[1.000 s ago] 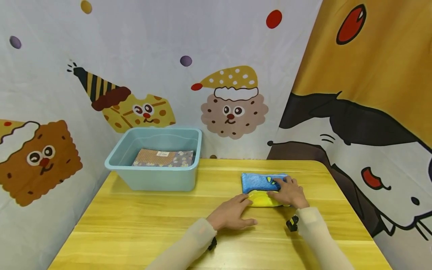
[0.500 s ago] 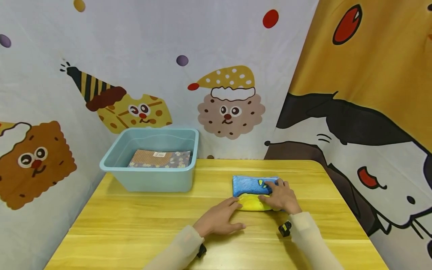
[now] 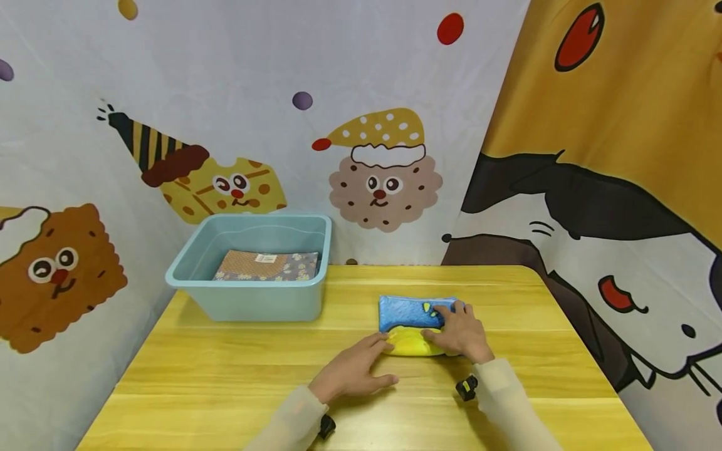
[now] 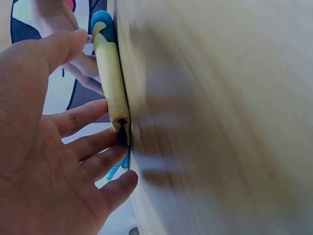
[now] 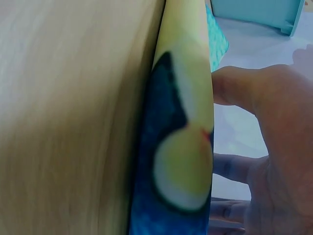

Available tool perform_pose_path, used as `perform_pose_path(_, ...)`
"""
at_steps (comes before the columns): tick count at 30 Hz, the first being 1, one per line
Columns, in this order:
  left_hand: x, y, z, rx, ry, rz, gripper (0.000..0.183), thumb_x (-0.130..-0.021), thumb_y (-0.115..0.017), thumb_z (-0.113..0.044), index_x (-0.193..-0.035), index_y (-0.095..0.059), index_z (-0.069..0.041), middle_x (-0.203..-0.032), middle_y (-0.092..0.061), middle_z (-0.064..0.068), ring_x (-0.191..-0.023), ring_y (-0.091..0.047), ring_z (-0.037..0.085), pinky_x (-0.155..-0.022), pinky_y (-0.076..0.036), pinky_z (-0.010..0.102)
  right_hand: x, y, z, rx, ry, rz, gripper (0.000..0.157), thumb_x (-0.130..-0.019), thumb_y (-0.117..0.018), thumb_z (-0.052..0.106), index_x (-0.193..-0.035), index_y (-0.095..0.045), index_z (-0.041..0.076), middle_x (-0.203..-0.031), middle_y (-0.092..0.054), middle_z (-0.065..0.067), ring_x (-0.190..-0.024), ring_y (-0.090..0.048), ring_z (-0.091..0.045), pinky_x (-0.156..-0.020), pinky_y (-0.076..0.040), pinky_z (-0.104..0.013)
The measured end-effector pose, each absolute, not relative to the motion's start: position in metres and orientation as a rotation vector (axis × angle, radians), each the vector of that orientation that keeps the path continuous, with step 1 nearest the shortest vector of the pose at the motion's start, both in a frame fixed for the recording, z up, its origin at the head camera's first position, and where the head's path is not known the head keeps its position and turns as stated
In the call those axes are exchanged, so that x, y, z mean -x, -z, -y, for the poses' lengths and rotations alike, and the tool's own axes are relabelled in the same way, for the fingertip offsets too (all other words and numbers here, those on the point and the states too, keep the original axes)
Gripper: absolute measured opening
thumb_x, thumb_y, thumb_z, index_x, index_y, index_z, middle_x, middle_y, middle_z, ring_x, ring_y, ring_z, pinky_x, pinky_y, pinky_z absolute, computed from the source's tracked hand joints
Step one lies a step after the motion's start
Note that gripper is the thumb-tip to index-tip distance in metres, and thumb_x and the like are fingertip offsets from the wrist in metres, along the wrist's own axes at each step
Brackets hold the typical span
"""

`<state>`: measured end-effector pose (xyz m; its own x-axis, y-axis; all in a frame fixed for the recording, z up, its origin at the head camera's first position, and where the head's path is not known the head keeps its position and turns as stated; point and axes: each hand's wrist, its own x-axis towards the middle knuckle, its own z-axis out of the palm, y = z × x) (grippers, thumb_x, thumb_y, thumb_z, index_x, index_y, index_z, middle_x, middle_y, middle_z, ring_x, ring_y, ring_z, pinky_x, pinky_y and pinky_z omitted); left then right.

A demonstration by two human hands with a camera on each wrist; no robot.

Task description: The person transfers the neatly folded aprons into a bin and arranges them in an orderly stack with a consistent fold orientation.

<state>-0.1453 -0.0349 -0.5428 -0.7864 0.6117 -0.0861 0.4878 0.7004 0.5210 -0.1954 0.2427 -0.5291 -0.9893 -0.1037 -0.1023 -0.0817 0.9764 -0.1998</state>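
A soft blue and yellow pencil case (image 3: 405,312) lies flat on the wooden table, right of centre. My left hand (image 3: 351,371) is at its near left corner, fingers extended and fingertips against the yellow part. From the left wrist view, the fingers of this left hand (image 4: 58,152) spread along the case's end, thumb apart. My right hand (image 3: 459,333) rests on the right part of the case, fingertips on the blue and thumb on the yellow. In the right wrist view the case's printed side (image 5: 183,161) fills the middle, with the right hand's fingers (image 5: 234,85) over its top.
A light blue plastic tub (image 3: 265,304) stands at the back left of the table (image 3: 225,382). Inside it lies a flat floral and brown item (image 3: 254,264) with a white label. Behind the table hangs a cartoon-printed curtain (image 3: 242,75).
The pencil case has slid left and slightly towards me, with both hands moving along with it. My head view has turned a little to the right. The tub stays put on the table.
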Motion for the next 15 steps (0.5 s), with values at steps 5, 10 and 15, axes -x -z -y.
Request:
perform_pose_path(5, 0.141, 0.542, 0.043, -0.856, -0.700, -2.674, 0.064, -0.097, -0.061, -0.061, -0.148, -0.054, -0.023, -0.166, -0.036, 0.002, -0.151, -0.039, 0.023, -0.119, -0.041, 0.046, 0.191, 0.529, -0.233, 0.154, 0.295, -3.016, 0.079, -0.089, -0.067, 0.063, -0.149, -0.055, 0.013, -0.150, -0.042, -0.033, -0.131, -0.045, -0.052, -0.083, -0.055, -0.066)
perform_pose_path(10, 0.138, 0.540, 0.050, -0.831, -0.730, -2.668, 0.061, -0.098, -0.062, -0.056, -0.147, -0.055, -0.022, -0.166, -0.037, 0.003, -0.151, -0.040, 0.024, -0.118, -0.042, 0.047, 0.189, 0.528, -0.224, 0.154, 0.284, -3.027, 0.078, -0.088, -0.068, 0.063, -0.147, -0.056, 0.013, -0.146, -0.045, -0.032, -0.128, -0.047, -0.049, -0.079, -0.056, -0.062)
perform_pose_path(15, 0.135, 0.539, 0.056, -0.816, -0.753, -2.676, 0.060, -0.098, -0.061, -0.056, -0.147, -0.055, -0.021, -0.165, -0.038, 0.003, -0.150, -0.041, 0.025, -0.119, -0.042, 0.046, 0.186, 0.530, -0.216, 0.157, 0.273, -3.036, 0.078, -0.088, -0.068, 0.063, -0.147, -0.057, 0.013, -0.142, -0.047, -0.030, -0.126, -0.048, -0.047, -0.075, -0.057, -0.060)
